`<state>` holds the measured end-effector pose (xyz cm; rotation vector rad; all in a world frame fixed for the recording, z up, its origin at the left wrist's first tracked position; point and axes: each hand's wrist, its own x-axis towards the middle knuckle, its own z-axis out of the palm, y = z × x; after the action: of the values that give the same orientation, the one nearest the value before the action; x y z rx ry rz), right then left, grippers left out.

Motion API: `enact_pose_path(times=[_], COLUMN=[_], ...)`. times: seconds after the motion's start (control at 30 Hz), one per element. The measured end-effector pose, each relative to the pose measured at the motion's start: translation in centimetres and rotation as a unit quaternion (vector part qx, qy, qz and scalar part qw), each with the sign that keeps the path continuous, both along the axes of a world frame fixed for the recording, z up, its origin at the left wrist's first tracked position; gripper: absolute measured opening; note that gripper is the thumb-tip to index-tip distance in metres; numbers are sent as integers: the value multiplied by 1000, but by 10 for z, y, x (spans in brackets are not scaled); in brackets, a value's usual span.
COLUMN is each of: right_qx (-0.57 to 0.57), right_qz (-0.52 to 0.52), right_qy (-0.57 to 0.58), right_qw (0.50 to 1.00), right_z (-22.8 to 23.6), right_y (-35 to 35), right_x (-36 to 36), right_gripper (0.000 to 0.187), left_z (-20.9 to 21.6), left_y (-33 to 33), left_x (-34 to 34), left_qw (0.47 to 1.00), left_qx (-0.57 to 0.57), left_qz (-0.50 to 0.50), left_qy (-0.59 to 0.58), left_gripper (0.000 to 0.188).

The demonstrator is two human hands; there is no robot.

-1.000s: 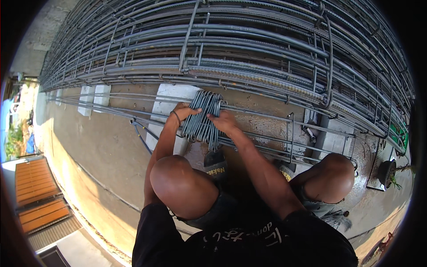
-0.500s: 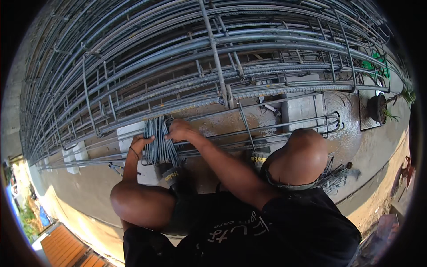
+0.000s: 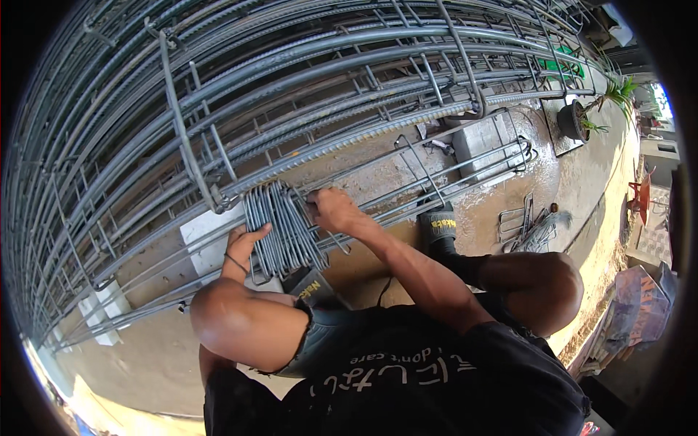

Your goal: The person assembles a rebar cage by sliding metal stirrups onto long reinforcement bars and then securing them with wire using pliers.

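A bundle of bent steel stirrups [image 3: 285, 229] hangs around the long bars of a low rebar frame [image 3: 407, 207] in front of me. My left hand [image 3: 249, 245] grips the bundle's left edge, its thumb lying against the outermost stirrups. At the upper right end of the bundle, my right hand [image 3: 336, 209] is closed on the end stirrups; its fingertips are partly hidden. The stirrups stand side by side, slightly fanned toward the right.
Stacked rebar cages [image 3: 305, 94] fill the far side. White blocks [image 3: 483, 145] sit beneath the low frame. A wire bundle [image 3: 539, 231] lies on the wet floor at right, and a potted plant [image 3: 573, 120] stands beyond it. My boots [image 3: 440, 227] are beside the bars.
The view has turned, so the bars slant more steeply upward to the right. The stirrups look more spread out, and my right knee has swung outward to the right.
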<state>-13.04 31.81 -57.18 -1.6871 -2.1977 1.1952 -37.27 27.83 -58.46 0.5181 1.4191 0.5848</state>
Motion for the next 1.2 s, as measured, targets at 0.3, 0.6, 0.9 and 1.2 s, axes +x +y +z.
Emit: enact_pose_path(times=[0.3, 0.6, 0.9, 1.2], right_qx=[13, -43, -598, -538], right_qz=[-33, 65, 322, 384], right_qy=[-10, -83, -105, -65], right_qw=[999, 993, 727, 747], right_z=[8, 27, -2, -6], right_y=[-8, 0, 53, 38], right_x=[-17, -2, 15, 8], right_gripper=[20, 49, 52, 32], left_z=[-13, -35, -14, -3], left_y=[-7, -14, -7, -7], left_x=[-7, -23, -2, -1], left_qw=[998, 996, 997, 995], left_qx=[59, 78, 32, 17], left_qz=[30, -40, 53, 93], left_qy=[20, -13, -34, 11], left_gripper=[23, 15, 17, 14])
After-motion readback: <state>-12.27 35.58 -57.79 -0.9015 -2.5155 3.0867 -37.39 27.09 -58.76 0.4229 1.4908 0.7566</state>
